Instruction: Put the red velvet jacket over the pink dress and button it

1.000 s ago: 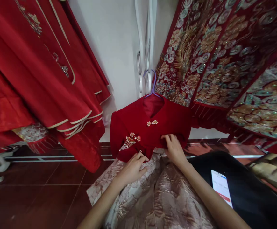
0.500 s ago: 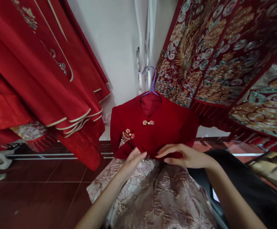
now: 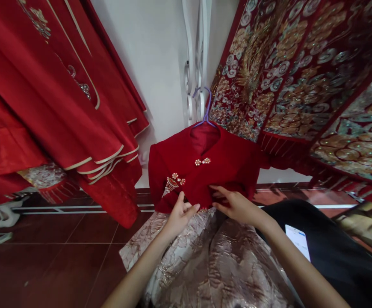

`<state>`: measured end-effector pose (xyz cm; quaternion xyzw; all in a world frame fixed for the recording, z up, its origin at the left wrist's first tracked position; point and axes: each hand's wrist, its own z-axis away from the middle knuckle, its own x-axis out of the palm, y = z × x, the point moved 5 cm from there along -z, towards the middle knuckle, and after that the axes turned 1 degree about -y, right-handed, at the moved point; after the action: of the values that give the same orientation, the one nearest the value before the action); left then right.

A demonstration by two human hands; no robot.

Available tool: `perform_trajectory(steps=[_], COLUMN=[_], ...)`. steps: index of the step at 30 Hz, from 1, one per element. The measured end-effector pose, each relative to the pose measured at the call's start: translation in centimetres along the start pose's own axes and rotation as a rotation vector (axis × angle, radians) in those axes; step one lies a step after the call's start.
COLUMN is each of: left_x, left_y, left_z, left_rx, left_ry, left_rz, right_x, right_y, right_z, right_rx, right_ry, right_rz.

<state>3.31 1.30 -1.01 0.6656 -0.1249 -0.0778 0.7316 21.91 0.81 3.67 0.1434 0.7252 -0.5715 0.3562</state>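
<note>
In the head view a short red jacket (image 3: 189, 179) hangs on a purple hanger (image 3: 207, 112). Beaded flower clasps (image 3: 202, 161) fasten its neckline, and a beaded fan-shaped ornament (image 3: 173, 184) sits on its left side. My left hand (image 3: 180, 216) rests at the jacket's lower front, thumb and index finger apart. Against the lower front on the other side lies my right hand (image 3: 237, 207), fingers spread over the cloth. Between the hands, a small beaded trim shows at the hem. Below is a shiny pale brocade skirt (image 3: 234, 261).
Red satin garments (image 3: 77, 124) hang at the left. Heavily embroidered dark red garments (image 3: 288, 81) with fringe hang at the right, beside a white ornate rack (image 3: 202, 51). A phone (image 3: 297, 240) lies on a black seat (image 3: 330, 244). The floor (image 3: 77, 256) has dark red tiles.
My right hand has moved left and settled its fingers on the jacket's lower front. My left hand has shifted slightly, its index finger raised. The phone now shows fully past my right forearm.
</note>
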Motion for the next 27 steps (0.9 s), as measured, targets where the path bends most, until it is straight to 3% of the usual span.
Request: perform_trajectory(steps=[5,9,13,16,19,21,24,27], left_x=[0.1,0.6,0.3,-1.3,-4.1,-5.3,-5.5,-4.2], left_y=[1.9,2.2,2.8,3.6,4.0,3.5,1.6,0.5], left_z=[0.2,0.8,0.7,-0.1,-1.1,-1.5,-1.5,-1.0], left_rx=[-0.013,-0.036,0.041,0.159,0.290,0.298,0.195,0.204], left_ry=[0.010,-0.109,-0.192,-0.137,0.064,0.110,0.035,0.049], left_rz=[0.183,0.375,0.370,0.162,-0.259,-0.516,-0.716,-0.781], right_x=[-0.5,0.5,1.4,1.3,0.6,0.1,-0.4,-0.3], right_y=[-2.9,-4.3,-3.9,-3.6,-3.4,-3.1,-2.5,-2.7], right_z=[0.1,0.1,-0.3,-0.5,-0.4,-0.4,-0.4,-0.3], right_rx=[-0.029,-0.111,-0.108,-0.082,-0.076,-0.066,-0.028,-0.021], right_ry=[0.065,0.053,0.107,0.090,0.072,0.065,0.051,0.046], right_rz=[-0.082,-0.029,0.060,0.007,-0.026,-0.017,-0.008,-0.014])
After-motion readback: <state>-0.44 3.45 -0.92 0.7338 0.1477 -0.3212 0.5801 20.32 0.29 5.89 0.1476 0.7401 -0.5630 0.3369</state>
